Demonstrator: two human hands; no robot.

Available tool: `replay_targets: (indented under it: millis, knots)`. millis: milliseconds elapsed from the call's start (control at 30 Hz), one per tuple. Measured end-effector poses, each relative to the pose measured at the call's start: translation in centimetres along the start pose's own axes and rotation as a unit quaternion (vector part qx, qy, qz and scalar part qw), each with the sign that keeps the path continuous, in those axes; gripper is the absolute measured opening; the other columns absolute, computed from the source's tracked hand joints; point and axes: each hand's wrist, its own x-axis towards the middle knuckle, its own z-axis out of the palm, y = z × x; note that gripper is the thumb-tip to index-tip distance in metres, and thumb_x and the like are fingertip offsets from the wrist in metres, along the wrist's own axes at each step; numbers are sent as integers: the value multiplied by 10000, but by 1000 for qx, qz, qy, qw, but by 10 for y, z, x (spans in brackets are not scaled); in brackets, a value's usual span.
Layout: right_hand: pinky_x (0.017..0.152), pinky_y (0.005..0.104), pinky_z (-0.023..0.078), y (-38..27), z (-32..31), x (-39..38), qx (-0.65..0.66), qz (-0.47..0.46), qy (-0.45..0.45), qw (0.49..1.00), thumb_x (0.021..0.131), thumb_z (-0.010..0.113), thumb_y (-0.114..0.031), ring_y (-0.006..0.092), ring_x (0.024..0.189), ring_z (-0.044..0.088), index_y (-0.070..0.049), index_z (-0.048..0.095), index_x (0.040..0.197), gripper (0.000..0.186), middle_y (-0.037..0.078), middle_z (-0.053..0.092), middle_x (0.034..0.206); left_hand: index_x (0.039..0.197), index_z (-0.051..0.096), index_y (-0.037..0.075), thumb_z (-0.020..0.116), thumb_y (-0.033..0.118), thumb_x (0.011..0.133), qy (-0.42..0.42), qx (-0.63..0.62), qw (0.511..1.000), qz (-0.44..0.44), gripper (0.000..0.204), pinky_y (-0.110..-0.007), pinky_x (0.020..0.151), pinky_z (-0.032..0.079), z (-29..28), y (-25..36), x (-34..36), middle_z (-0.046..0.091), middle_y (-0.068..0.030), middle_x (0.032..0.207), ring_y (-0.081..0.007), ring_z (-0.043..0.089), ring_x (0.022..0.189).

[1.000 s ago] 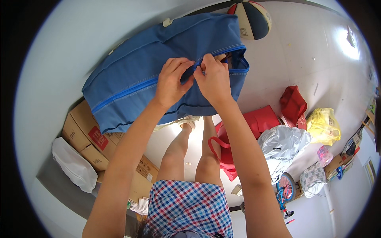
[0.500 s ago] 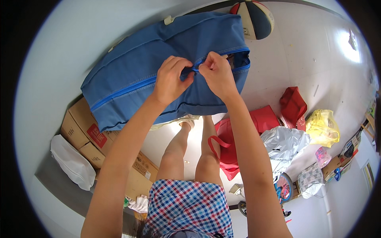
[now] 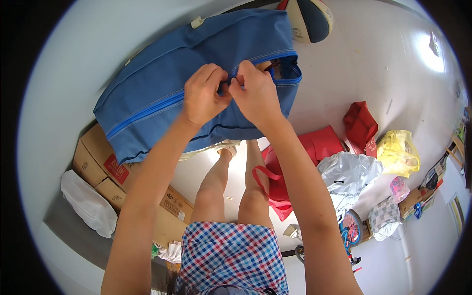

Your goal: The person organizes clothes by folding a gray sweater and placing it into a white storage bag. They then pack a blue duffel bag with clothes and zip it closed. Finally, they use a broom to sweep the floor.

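Blue bag point(image 3: 162, 66) sat by the wall point(image 3: 69, 88) | Our right hand point(image 3: 258, 93) pinched its zipper point(image 3: 147, 115); our left hand's point(image 3: 200, 98) grip we couldn't tell | Soft-sided, probably heavy, best steadied beside the zipper, we judged

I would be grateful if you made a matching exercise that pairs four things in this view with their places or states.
Things:
1. blue bag
2. ball
3. yellow plastic bag
4. white bag

Places or states:
A. far left, beside the cardboard boxes
B. cut off by the picture's top edge
C. touched by the left hand and right hand, partly open
D. on the right, beside the silver plastic bag

Pairs: 1-C, 2-B, 3-D, 4-A
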Motion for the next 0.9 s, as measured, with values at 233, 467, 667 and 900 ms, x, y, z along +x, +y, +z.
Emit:
replay_targets:
  millis: [233, 467, 667, 900]
  knots:
    - [672, 354, 379, -2, -8, -4, -89, -95, 57, 990, 717, 583, -40, 272, 602, 526, -42, 440, 710, 143, 93, 517, 580, 629, 482, 45, 578, 16, 518, -136, 52, 989, 17, 150, -336, 490, 433, -19, 0, 18, 486, -64, 625, -245, 507, 570]
    - [719, 351, 390, 7, -16, -6, -119, -88, 95, 984, 722, 580, -39, 264, 621, 539, -45, 458, 726, 122, 88, 536, 604, 615, 447, 30, 561, -8, 521, -188, 46, 981, 12, 153, -337, 463, 373, -30, 3, 24, 440, -87, 586, -251, 460, 527]
    - [778, 370, 366, 31, -38, -8, -174, -73, 144, 971, 726, 571, -48, 258, 763, 533, -48, 484, 772, 98, 88, 558, 747, 616, 460, 29, 564, 16, 531, -231, 75, 970, 11, 135, -341, 473, 391, -41, 4, 26, 450, -90, 587, -255, 475, 533]
    - [738, 371, 392, 81, -76, 1, -159, -26, 149, 976, 747, 559, -60, 284, 816, 513, -25, 507, 856, 127, 117, 537, 838, 627, 493, 25, 568, 32, 545, -242, 87, 966, 6, 112, -338, 491, 428, -44, 4, 25, 486, -88, 605, -250, 505, 550]
